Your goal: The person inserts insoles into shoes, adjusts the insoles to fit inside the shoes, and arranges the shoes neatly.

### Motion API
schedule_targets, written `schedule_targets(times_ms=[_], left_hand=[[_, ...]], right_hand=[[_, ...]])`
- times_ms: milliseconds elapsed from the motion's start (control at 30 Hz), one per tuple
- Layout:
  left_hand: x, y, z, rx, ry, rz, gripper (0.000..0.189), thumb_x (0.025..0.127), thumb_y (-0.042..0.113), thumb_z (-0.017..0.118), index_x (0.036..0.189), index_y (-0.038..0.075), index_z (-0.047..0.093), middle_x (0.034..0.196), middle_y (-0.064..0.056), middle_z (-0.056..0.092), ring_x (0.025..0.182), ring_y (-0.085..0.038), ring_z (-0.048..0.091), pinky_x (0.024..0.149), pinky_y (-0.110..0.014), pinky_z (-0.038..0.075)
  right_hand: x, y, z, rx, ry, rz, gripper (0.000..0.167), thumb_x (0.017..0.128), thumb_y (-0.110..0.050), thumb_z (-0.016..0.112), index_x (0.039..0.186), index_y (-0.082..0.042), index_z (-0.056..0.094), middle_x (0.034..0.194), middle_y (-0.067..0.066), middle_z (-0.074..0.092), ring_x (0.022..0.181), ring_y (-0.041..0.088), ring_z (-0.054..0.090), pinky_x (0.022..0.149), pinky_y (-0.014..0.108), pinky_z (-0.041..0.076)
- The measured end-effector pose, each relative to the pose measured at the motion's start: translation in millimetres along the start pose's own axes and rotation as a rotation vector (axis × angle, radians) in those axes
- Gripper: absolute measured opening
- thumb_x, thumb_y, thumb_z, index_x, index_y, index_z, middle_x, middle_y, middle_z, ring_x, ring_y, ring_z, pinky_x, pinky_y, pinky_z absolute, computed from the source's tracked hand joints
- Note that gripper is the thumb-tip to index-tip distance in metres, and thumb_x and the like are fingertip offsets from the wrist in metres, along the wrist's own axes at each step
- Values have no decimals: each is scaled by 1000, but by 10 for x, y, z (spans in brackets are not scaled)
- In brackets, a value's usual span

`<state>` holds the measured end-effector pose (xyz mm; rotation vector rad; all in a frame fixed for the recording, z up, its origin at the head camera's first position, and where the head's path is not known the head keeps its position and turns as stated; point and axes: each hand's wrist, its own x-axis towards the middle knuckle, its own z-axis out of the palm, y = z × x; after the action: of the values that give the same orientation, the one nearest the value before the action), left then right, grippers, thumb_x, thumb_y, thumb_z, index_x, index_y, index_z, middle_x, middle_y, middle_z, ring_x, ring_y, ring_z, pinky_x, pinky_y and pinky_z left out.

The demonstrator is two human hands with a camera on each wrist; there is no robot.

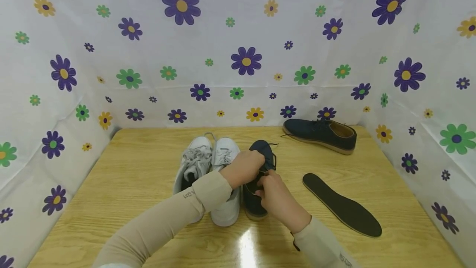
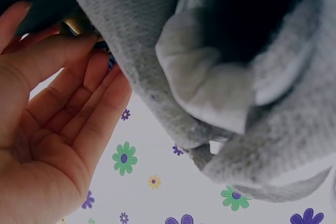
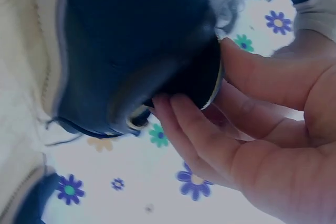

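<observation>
A navy lace-up shoe (image 1: 261,148) lies on the table in the head view, toe toward the back wall. My left hand (image 1: 243,168) reaches across from the left and pinches the shoe's upper near the laces; in the left wrist view, its thumb and fingertips meet at a dark edge with tan lining. With thumb and fingers, my right hand (image 1: 279,195) pinches a dark, pale-edged insole (image 3: 197,80) at the shoe's opening. The insole's far part is hidden inside the shoe. White sneakers (image 1: 226,214) stand close on the left, under my left forearm.
Another navy shoe (image 1: 320,133) lies sideways at the back right. A loose dark insole (image 1: 342,204) lies flat on the wooden table (image 1: 141,185), right of my right hand. A white flowered cloth (image 1: 215,32) hangs around the back and sides.
</observation>
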<state>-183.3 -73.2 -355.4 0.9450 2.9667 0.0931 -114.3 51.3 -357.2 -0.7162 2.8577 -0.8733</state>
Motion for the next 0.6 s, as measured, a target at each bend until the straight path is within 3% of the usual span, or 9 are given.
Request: schedule_targets(times_ms=[233, 300, 400, 500, 600], left_hand=[[-7, 1, -13, -1, 20, 20, 22, 93, 0, 58, 73, 8, 62, 73, -9, 61, 60, -17, 55, 53, -26, 35], [-5, -2, -12, 5, 23, 20, 21, 93, 0, 58, 75, 7, 63, 75, -9, 62, 63, -19, 58, 54, -27, 39], [-7, -3, -6, 27, 25, 21, 17, 94, 2, 58, 80, 7, 66, 80, -10, 64, 70, -22, 63, 58, -29, 48], [-11, -2, 1, 33, 23, 20, 15, 94, 3, 58, 82, 7, 67, 82, -9, 65, 75, -24, 64, 64, -32, 52], [-13, 1, 7, 15, 12, 16, 16, 94, 2, 57, 82, 7, 66, 82, -9, 65, 75, -23, 64, 64, -32, 52]], right_hand=[[104, 140, 44, 70, -53, -39, 3, 81, 4, 71, 78, 4, 71, 80, 12, 65, 78, 27, 60, 71, 38, 52], [128, 160, 26, 79, -114, -34, 12, 84, 3, 69, 73, 3, 70, 71, 7, 63, 66, 21, 59, 61, 31, 50], [144, 182, -3, 92, -233, -42, 34, 92, -4, 61, 58, -5, 58, 53, -3, 49, 46, 10, 45, 47, 21, 37], [152, 195, -21, 91, -355, -101, 49, 98, -16, 56, 51, -14, 41, 46, -8, 30, 40, 6, 29, 44, 19, 24], [165, 199, -25, 43, -444, -153, 51, 95, -28, 60, 51, -17, 38, 46, -10, 27, 42, 5, 26, 45, 20, 22]])
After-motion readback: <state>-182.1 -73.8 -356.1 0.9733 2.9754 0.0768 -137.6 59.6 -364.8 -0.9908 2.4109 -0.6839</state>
